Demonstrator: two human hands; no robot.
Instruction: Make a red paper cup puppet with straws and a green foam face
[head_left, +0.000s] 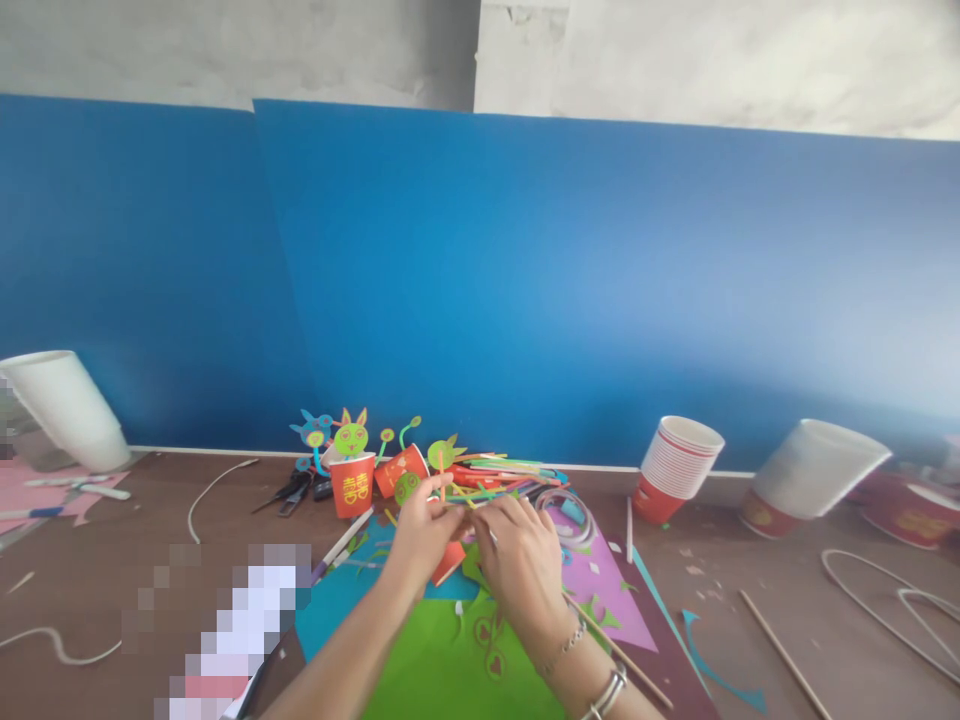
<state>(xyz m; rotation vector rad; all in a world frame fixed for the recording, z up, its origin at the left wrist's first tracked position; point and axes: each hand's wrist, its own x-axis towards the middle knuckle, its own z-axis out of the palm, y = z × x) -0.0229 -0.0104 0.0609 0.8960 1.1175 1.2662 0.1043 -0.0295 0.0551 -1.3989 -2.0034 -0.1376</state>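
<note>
My left hand (pixel 424 530) and my right hand (pixel 521 545) meet above the craft papers, fingers pinched together. What lies between their fingertips is small and mostly hidden. A thin yellow strip (pixel 469 499) and an upright orange strip (pixel 442 476) show at the fingers; I cannot tell whether either is held. Below is a green paper sheet (pixel 442 665) with heart outlines (pixel 487 645) drawn on it. Just behind my left hand are a red paper cup (pixel 352 487) with a green animal face (pixel 351 438), a tipped red cup (pixel 400 470) and another green face (pixel 444 455).
Colourful straws (pixel 510 467) lie behind my hands. Stacked paper cups (pixel 679 465) stand to the right, near a bagged cup stack (pixel 814 475). A wooden stick (pixel 784 650) and white cable (pixel 892 600) lie at right. Blue panels (pixel 525 280) border the table's back.
</note>
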